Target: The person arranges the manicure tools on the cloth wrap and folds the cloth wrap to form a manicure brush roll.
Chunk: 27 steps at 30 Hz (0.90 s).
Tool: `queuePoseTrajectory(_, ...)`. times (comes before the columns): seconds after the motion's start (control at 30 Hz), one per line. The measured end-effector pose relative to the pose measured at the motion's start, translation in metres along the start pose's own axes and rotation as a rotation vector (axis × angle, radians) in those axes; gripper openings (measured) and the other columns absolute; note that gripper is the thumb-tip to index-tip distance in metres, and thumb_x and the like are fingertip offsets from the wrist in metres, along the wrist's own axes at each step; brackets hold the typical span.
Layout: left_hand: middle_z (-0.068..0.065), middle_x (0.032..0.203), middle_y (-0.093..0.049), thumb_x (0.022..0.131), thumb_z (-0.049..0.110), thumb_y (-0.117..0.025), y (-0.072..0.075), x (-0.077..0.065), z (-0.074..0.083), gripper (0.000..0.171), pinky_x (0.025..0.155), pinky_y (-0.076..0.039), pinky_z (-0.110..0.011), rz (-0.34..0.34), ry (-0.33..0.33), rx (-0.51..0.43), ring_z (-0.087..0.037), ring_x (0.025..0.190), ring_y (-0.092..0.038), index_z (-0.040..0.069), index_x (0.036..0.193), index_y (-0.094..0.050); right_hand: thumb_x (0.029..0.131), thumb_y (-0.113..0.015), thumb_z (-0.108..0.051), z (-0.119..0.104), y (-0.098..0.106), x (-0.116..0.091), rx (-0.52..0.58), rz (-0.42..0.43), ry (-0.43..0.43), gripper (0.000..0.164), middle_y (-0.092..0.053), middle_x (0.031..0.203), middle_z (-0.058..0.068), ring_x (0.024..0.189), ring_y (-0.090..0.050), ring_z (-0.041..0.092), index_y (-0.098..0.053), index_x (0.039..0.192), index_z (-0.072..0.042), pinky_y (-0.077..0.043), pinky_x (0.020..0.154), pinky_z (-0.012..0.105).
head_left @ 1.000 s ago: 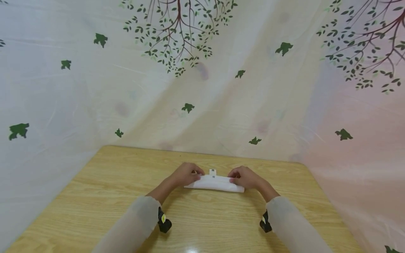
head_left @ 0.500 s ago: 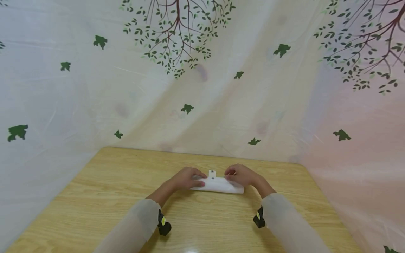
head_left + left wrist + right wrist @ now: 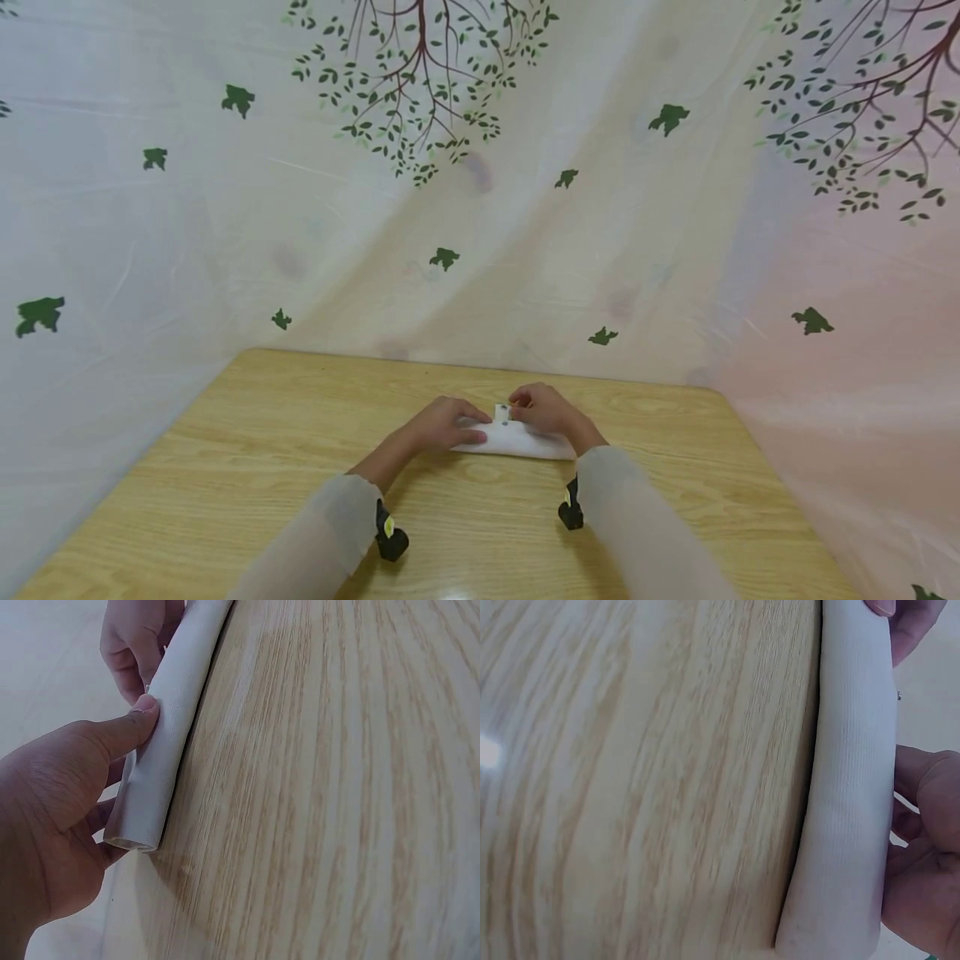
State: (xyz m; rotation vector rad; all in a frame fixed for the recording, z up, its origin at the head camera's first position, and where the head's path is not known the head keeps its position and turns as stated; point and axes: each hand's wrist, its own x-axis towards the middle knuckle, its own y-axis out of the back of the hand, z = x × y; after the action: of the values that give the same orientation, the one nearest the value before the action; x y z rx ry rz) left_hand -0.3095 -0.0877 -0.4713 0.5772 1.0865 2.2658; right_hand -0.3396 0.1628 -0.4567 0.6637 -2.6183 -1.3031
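A white fabric roll (image 3: 517, 442) with a ribbed surface lies on the wooden table. A short white tab (image 3: 502, 412) with metal snaps sticks up from the middle of its far edge. My left hand (image 3: 446, 423) grips the roll's left part, thumb on top and fingers behind; the left wrist view shows the thumb (image 3: 131, 727) pressing the roll near its open end. Bent at the fingers, my right hand (image 3: 551, 410) is behind the roll, with fingertips at the tab's right edge. Whether they pinch the tab is hidden.
The wood-grain table (image 3: 262, 467) extends around the roll on all sides. Behind it hangs a pale curtain (image 3: 360, 250) printed with branches and green leaves. A small black camera (image 3: 572, 507) is strapped at the right wrist, another (image 3: 392, 537) at the left.
My right hand has moved left along the roll, from its right part to the tab. My left hand first shifted a little right onto the roll, then stayed still.
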Motion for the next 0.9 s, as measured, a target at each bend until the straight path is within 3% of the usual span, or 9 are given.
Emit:
queuePoseTrajectory(0.27, -0.004, 0.123, -0.073, 0.098, 0.032, -0.071, -0.001, -0.001, -0.001, 0.032, 0.104, -0.049, -0.042, 0.014, -0.005, -0.004, -0.023, 0.120, -0.065, 0.012, 0.123, -0.075, 0.099, -0.069, -0.015, -0.005, -0.010, 0.008, 0.017, 0.019, -0.052, 0.023, -0.070, 0.105, 0.003, 0.098, -0.062, 0.017, -0.073, 0.119, -0.004, -0.051, 0.093, 0.041)
queuePoseTrajectory(0.47, -0.004, 0.122, -0.073, 0.098, 0.032, -0.071, -0.003, -0.001, -0.001, 0.031, 0.103, -0.050, -0.043, 0.018, -0.006, -0.006, -0.023, 0.119, -0.065, 0.013, 0.123, -0.075, 0.097, -0.071, -0.011, -0.008, -0.010, 0.009, 0.012, 0.007, -0.061, 0.021, -0.066, 0.107, 0.006, 0.101, -0.059, 0.021, -0.070, 0.116, -0.004, -0.049, 0.096, 0.043)
queuePoseTrajectory(0.63, -0.002, 0.121, -0.074, 0.098, 0.033, -0.072, -0.004, 0.000, -0.001, 0.031, 0.102, -0.050, -0.041, 0.015, 0.003, 0.001, -0.021, 0.118, -0.066, 0.014, 0.122, -0.076, 0.093, -0.073, -0.004, -0.007, -0.010, 0.006, 0.100, 0.038, -0.078, 0.019, -0.064, 0.104, 0.007, 0.098, -0.058, 0.020, -0.066, 0.110, -0.005, -0.049, 0.092, 0.040)
queuePoseTrajectory(0.77, -0.002, 0.121, -0.074, 0.097, 0.033, -0.072, -0.005, 0.000, 0.000, 0.031, 0.103, -0.050, -0.042, 0.021, 0.012, 0.006, -0.021, 0.118, -0.066, 0.014, 0.122, -0.076, 0.091, -0.070, 0.003, -0.009, -0.006, 0.003, 0.181, 0.062, -0.051, 0.017, -0.066, 0.100, 0.008, 0.093, -0.061, 0.020, -0.066, 0.107, -0.002, -0.051, 0.082, 0.034)
queuePoseTrajectory(0.9, -0.003, 0.121, -0.074, 0.097, 0.031, -0.072, -0.004, -0.001, 0.000, 0.030, 0.103, -0.049, -0.042, 0.021, 0.019, 0.012, -0.021, 0.118, -0.065, 0.014, 0.122, -0.076, 0.091, -0.069, 0.004, -0.013, -0.002, 0.000, 0.164, 0.079, 0.023, 0.015, -0.070, 0.099, 0.009, 0.093, -0.064, 0.022, -0.069, 0.106, 0.001, -0.053, 0.083, 0.036)
